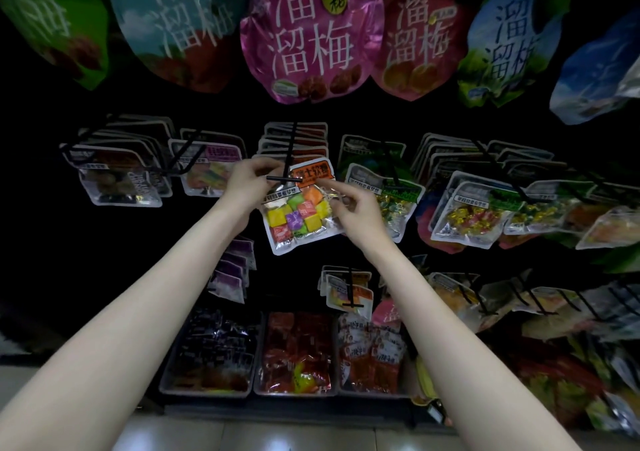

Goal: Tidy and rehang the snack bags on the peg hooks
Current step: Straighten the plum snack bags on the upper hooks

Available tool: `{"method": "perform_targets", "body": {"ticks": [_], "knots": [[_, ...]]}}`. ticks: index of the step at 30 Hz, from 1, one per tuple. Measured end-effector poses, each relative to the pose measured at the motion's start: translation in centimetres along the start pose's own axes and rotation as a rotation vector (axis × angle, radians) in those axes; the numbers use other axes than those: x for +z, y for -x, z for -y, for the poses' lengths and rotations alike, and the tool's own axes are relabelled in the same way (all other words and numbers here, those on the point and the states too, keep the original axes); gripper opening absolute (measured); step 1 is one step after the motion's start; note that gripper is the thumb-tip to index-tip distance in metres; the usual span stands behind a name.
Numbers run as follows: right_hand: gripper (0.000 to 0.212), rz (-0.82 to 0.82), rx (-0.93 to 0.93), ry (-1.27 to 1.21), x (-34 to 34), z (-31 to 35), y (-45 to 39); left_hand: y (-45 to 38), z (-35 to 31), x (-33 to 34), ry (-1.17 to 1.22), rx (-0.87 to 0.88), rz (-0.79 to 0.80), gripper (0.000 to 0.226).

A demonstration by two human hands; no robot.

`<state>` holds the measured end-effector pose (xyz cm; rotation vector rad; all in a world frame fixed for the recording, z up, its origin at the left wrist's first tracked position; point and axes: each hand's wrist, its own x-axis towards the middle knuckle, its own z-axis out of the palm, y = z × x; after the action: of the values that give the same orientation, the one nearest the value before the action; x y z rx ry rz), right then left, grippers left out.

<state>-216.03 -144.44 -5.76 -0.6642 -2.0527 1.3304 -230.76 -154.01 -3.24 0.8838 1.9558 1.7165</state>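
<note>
A clear candy bag (298, 213) with an orange label and coloured cubes hangs tilted at the tip of a black peg hook (289, 154) in the middle row. My left hand (247, 182) pinches the bag's top left corner right at the hook's crossbar tip. My right hand (353, 209) grips the bag's right edge with curled fingers. Several more bags of the same kind (294, 135) hang behind it on the same hook.
Large plum bags (304, 45) hang overhead. Neighbouring hooks carry a bag with dark candies (114, 180) at left and wrapped-sweet bags (467, 215) at right. Below hang smaller packs (349, 294). Trays of packets (294, 357) sit on the bottom shelf above the pale floor (277, 435).
</note>
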Motion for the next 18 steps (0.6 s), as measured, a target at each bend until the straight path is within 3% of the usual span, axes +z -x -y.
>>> {"method": "perform_targets", "body": {"ticks": [6,11,18], "knots": [[0.043,0.008,-0.005,0.058,0.1,-0.6,0.5,0.5,0.3,-0.6,0.008,0.013,0.033,0.031],[0.042,-0.021,-0.065,0.124,1.1,0.0,0.5,1.0,0.4,-0.7,-0.025,0.117,-0.07,0.017],[0.042,-0.078,-0.102,0.294,1.6,0.4,1.6,2.6,1.4,0.0,-0.154,0.224,-0.09,0.023]]}}
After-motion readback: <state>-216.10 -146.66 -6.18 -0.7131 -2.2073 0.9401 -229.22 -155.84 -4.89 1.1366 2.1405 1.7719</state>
